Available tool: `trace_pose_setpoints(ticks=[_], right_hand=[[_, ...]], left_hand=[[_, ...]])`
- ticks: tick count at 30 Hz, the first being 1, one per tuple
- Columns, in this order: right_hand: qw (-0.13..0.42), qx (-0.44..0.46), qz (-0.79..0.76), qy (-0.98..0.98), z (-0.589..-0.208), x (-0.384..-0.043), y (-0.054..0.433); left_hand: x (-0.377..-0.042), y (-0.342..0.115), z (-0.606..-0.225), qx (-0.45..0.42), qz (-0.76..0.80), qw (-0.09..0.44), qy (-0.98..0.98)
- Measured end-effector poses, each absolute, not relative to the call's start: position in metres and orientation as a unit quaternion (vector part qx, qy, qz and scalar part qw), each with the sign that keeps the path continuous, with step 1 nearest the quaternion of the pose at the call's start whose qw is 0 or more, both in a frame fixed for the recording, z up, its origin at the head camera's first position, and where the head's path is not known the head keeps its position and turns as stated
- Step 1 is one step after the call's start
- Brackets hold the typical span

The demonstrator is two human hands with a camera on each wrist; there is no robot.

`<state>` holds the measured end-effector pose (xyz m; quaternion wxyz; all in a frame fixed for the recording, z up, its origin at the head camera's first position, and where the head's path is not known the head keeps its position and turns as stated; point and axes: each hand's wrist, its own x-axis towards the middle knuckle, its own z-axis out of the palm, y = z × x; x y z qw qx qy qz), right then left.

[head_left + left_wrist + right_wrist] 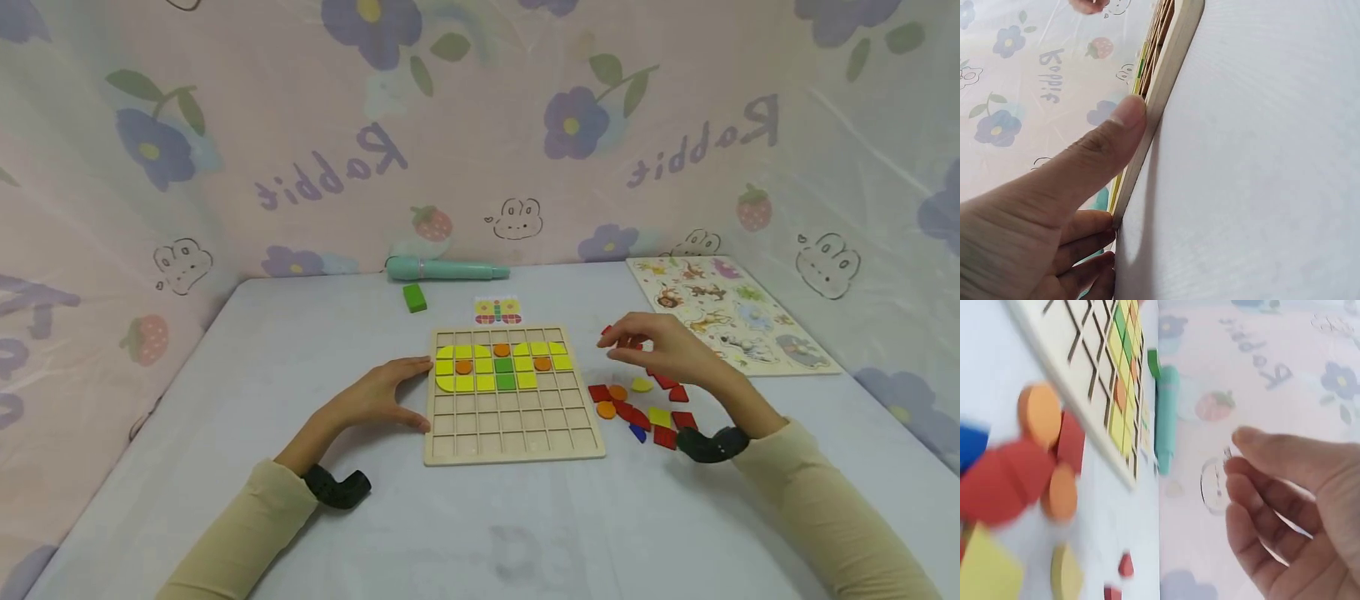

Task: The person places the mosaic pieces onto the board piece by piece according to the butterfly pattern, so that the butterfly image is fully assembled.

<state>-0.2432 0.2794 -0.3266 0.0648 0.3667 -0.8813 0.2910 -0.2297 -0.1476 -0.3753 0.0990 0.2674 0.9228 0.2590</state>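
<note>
A wooden grid board point(517, 446) lies at the middle of the table. Yellow tiles point(465, 382), green square tiles point(505, 374) and orange discs point(501, 351) fill cells in its far half. My left hand point(378, 393) rests at the board's left edge, thumb point(1129, 112) and fingertips touching its side. Over loose pieces to the right of the board hovers my right hand point(660, 346), its fingers loosely bent with nothing between them. Below it lie red pieces point(665, 437), orange discs point(606, 410), yellow pieces point(660, 417) and a blue piece point(637, 433).
Behind the board is a small card point(498, 311) with a butterfly pattern. A green block point(414, 297) and a teal tube-shaped object point(450, 270) lie farther back. An animal picture board point(738, 321) lies at the back right. A printed cloth point(480, 150) hangs around the table.
</note>
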Motion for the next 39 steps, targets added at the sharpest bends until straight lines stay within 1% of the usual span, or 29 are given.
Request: trace_pose_setpoints(ticks=[6, 11, 15, 25, 31, 39], right_hand=[[0.015, 0.336, 0.271, -0.902, -0.335, -0.22, 0.315], [-0.025, 0.31, 0.247, -0.918, -0.348, -0.202, 0.329], [-0.043, 0.32, 0.251, -0.913, -0.355, -0.197, 0.335], [-0.02, 0.332, 0.251, -0.909, -0.367, -0.198, 0.337], [0.009, 0.299, 0.2, -0.933, -0.368, -0.202, 0.328], [0.006, 0.263, 0.148, -0.953, -0.367, -0.216, 0.317]], left_hand=[[-0.229, -0.149, -0.376, 0.266, 0.257, 0.1, 0.924], [-0.23, -0.148, -0.375, 0.268, 0.256, 0.099, 0.924], [-0.231, -0.148, -0.375, 0.269, 0.254, 0.1, 0.924], [-0.231, -0.148, -0.376, 0.268, 0.253, 0.098, 0.925], [-0.231, -0.149, -0.376, 0.265, 0.254, 0.096, 0.925], [-0.232, -0.148, -0.377, 0.272, 0.252, 0.097, 0.924]])
